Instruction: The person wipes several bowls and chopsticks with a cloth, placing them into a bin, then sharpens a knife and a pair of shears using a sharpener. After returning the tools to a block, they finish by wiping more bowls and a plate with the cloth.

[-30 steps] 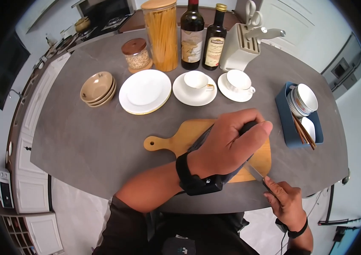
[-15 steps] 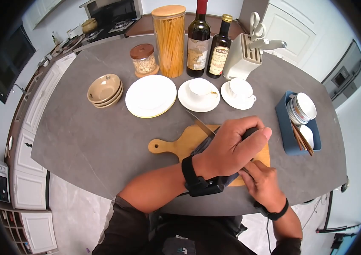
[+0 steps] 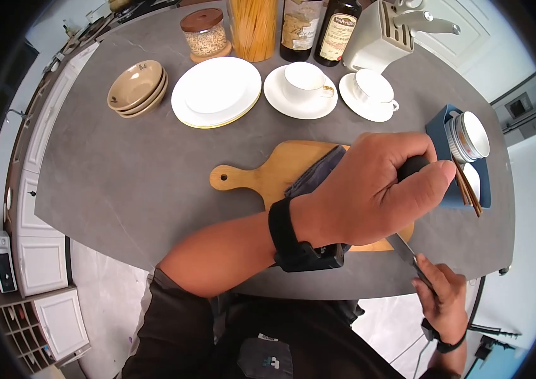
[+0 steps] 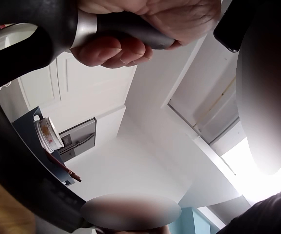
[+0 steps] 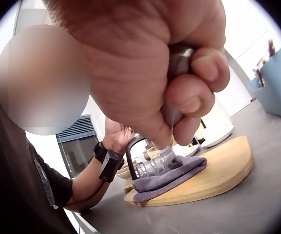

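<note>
My left hand (image 3: 375, 196) grips the black handle of a knife sharpener (image 5: 152, 165), seen close up in the left wrist view. The sharpener rests on a folded grey-purple cloth (image 5: 172, 178), which lies on a wooden cutting board (image 3: 271, 174). From above, my left hand hides most of the sharpener. My right hand (image 3: 448, 300) holds a knife (image 3: 402, 247) by its handle at the near right edge of the table. The blade points toward the sharpener, and its far end is out of sight beneath my left hand.
Beyond the board stand stacked bowls (image 3: 135, 85), white plates (image 3: 214, 91) and two cups on saucers (image 3: 299, 107). Behind them are a pasta jar (image 3: 252, 31), bottles (image 3: 337, 35) and a knife block (image 3: 378, 38). A blue bin (image 3: 441, 136) with bowls and chopsticks is at right.
My right hand first pushed the knife forward, its blade tip showing beyond my left hand, then drew it back to the near right. My left hand kept its grip. The head view tilted down.
</note>
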Demonstrator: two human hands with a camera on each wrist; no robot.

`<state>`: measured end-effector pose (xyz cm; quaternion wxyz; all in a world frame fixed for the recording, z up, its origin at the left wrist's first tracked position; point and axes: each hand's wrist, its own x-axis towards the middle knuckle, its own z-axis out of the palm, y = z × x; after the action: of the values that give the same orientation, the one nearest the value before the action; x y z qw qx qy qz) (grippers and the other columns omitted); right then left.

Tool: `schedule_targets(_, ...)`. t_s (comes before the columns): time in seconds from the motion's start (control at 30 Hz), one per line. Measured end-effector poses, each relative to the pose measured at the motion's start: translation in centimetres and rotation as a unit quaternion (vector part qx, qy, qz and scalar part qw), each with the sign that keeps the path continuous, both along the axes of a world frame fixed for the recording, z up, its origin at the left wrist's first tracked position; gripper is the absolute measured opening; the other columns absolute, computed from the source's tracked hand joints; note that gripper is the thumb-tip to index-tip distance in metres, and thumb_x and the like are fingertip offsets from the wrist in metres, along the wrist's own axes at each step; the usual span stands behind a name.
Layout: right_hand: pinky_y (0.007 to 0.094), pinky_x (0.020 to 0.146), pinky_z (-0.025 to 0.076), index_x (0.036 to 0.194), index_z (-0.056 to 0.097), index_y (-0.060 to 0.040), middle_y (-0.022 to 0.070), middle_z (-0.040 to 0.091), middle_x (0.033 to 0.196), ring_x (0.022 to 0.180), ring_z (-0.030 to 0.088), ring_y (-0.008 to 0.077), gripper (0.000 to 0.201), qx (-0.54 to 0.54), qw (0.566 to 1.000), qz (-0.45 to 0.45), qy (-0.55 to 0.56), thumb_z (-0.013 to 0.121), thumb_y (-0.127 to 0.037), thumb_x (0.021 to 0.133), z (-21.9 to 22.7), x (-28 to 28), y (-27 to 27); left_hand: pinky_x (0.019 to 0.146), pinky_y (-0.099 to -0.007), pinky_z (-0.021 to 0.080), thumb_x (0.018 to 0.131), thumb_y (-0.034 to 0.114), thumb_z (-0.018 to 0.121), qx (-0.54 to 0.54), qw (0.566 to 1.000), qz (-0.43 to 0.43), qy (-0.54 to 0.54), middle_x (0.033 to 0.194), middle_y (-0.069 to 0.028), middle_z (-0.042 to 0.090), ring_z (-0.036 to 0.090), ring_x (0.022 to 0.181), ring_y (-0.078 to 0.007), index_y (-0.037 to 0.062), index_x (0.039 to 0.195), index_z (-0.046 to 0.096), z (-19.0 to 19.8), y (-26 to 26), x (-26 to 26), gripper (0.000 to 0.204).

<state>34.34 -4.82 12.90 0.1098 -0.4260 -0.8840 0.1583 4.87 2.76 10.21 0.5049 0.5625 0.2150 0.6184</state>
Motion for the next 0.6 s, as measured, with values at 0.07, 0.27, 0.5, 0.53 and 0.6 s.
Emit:
schedule_targets(0.07, 0.0414, 0.059, 0.054, 0.143, 0.071, -0.0085, 0.0167, 0.07, 0.082, 0.065, 0.069, 0.0348, 0.058, 0.021, 0.999, 0.014, 0.031, 0.082, 0.0, 0.087, -2.0, -1.8, 1.1, 0.055, -0.0246, 0.035, 0.109, 0.029, 0.064, -0.004, 1.0, -0.007, 0.001, 0.067, 0.0069, 0.053, 0.043, 0.063, -0.0008, 0.0028, 0.087, 0.062, 0.0, -0.1, 0.2, 0.034)
schedule_targets(0.27, 0.0435, 0.059, 0.053, 0.141, 0.071, -0.0116, 0.0126, 0.065, 0.079, 0.063, 0.065, 0.034, 0.053, 0.084, 0.986, 0.042, 0.137, 0.082, -0.007, 0.09, -6.4, -8.0, 5.6, 0.053, -0.0232, 0.036, 0.111, 0.025, 0.057, -0.011, 1.0, 0.0, 0.02, 0.066, 0.0025, 0.055, 0.044, 0.056, -0.0026, 0.0031, 0.085, 0.061, 0.2, 0.0, 0.0, 0.034)
schedule_targets(0.5, 0.0415, 0.059, 0.055, 0.142, 0.071, -0.0114, 0.0127, 0.068, 0.083, 0.065, 0.067, 0.0331, 0.054, 0.075, 0.995, 0.039, 0.045, 0.083, -0.007, 0.09, -3.7, -4.7, 3.2, 0.053, -0.0231, 0.035, 0.112, 0.025, 0.056, 0.009, 1.0, 0.018, 0.007, 0.065, 0.0024, 0.053, 0.043, 0.055, -0.0031, 0.0039, 0.083, 0.06, 0.0, 0.2, 0.1, 0.036)
schedule_targets(0.53, 0.0411, 0.06, 0.055, 0.143, 0.07, -0.0112, 0.0133, 0.069, 0.083, 0.065, 0.068, 0.033, 0.056, 0.061, 0.997, 0.033, 0.04, 0.083, -0.005, 0.089, -3.2, -3.5, 2.5, 0.052, -0.0232, 0.035, 0.112, 0.026, 0.057, -0.004, 1.0, 0.009, 0.001, 0.064, 0.0029, 0.053, 0.043, 0.055, -0.003, 0.0039, 0.083, 0.06, 0.3, 0.0, 0.2, 0.036)
schedule_targets(0.6, 0.041, 0.06, 0.056, 0.144, 0.069, -0.0106, 0.0146, 0.071, 0.085, 0.067, 0.069, 0.033, 0.061, 0.035, 0.999, 0.024, 0.003, 0.084, 0.001, 0.086, -2.0, -1.1, 0.9, 0.052, -0.0242, 0.035, 0.11, 0.029, 0.063, -0.016, 1.0, 0.009, -0.01, 0.062, 0.0034, 0.052, 0.045, 0.055, -0.0027, 0.004, 0.08, 0.061, 0.0, 0.1, 0.3, 0.039)
